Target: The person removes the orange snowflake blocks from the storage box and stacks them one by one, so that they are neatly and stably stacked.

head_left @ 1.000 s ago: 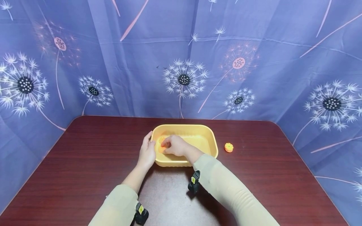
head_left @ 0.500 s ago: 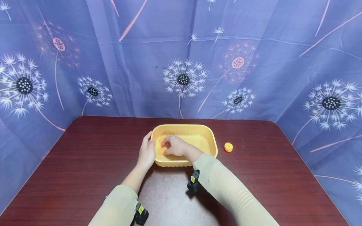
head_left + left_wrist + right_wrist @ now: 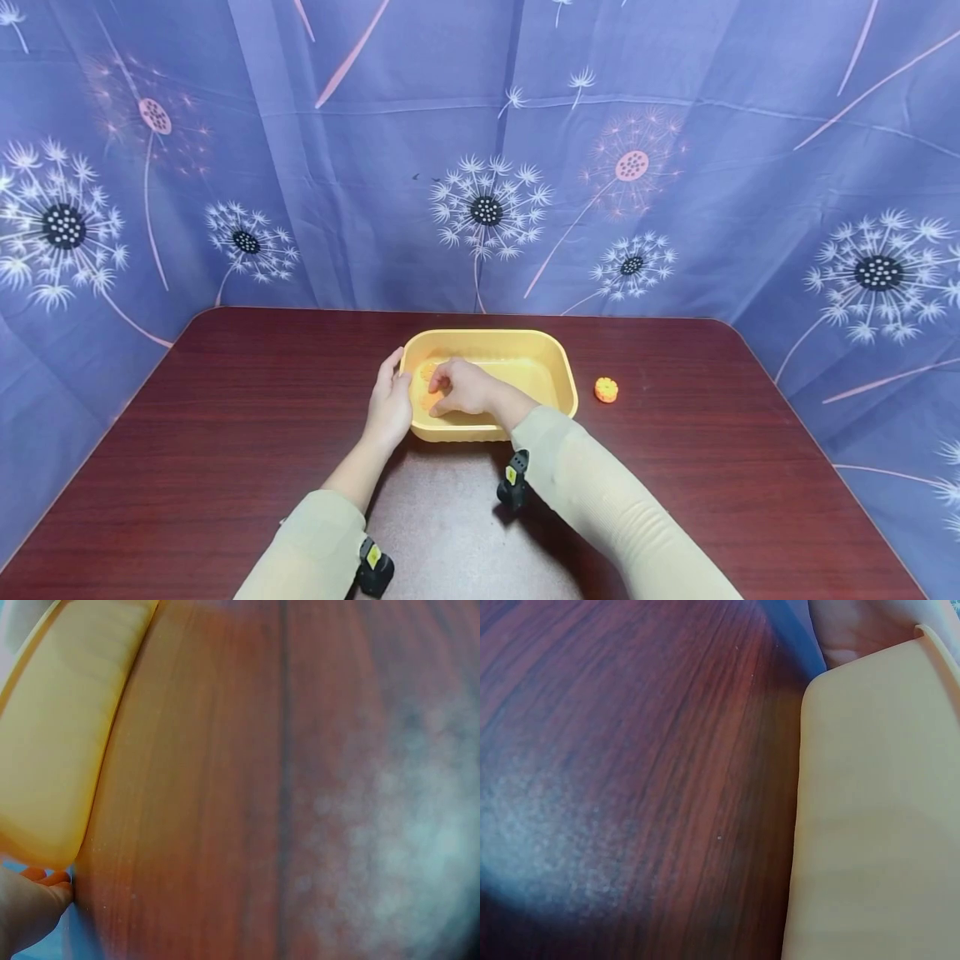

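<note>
In the head view a yellow rectangular tray point(image 3: 536, 379) stands on the table. My left hand point(image 3: 388, 414) holds its left end, with the thumb at the rim and the fingers along the outside. Inside the tray, my right hand point(image 3: 468, 390) bends over the left part. Its thumb and fingers stand apart, close to an orange piece point(image 3: 431, 401). Another orange piece point(image 3: 427, 371) lies just behind that one; both are partly hidden. In the left wrist view the left fingertips point(image 3: 56, 879) touch the tray's end wall.
A small round orange-and-yellow piece with a scalloped edge point(image 3: 606, 390) lies right of the tray. The dark red wooden table point(image 3: 262, 392) ends at a blue dandelion-print curtain point(image 3: 360, 208) at the back and sides.
My right hand has shifted very slightly to the right, and more orange shows at its fingertips. The left hand, the tray and the outside piece have stayed put.
</note>
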Demonstrator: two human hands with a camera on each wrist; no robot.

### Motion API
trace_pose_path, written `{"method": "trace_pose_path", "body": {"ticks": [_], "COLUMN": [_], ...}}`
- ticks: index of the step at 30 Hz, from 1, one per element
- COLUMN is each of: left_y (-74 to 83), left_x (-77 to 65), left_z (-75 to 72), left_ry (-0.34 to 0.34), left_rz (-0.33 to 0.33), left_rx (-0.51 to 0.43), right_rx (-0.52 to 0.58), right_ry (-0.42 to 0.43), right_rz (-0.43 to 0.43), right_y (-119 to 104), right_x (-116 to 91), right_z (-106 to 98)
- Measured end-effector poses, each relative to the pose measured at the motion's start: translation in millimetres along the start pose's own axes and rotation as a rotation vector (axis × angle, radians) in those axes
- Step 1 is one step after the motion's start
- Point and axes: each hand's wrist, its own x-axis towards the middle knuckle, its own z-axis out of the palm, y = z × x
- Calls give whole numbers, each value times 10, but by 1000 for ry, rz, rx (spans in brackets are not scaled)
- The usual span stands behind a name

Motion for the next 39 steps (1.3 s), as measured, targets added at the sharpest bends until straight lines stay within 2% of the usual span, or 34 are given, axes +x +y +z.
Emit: {"method": "trace_pose_path", "body": {"ticks": [6, 12, 21, 29, 35, 39], "left_y": [1, 3, -17, -26, -40, -39], "left_x": [-4, -5, -10, -10, -10, -7], "left_z": [1, 0, 9, 7, 0, 4], "left_ry": [5, 2, -1, 6, 13, 8], "left_rz": [-2, -9, -15, -15, -21, -19], "left_rx": [29, 19, 21, 42, 42, 38], "right_rx": [29, 80, 84, 163, 170, 186], "right_ry": [-5, 8, 81, 101, 133, 163], "right_rz": [14, 16, 27, -10, -57, -52], "right_y": [1, 4, 33, -15, 14, 60], "right_x": [-4, -15, -43, -103, -172, -247], "right_z": [4, -10, -55, -107, -194, -255]}}
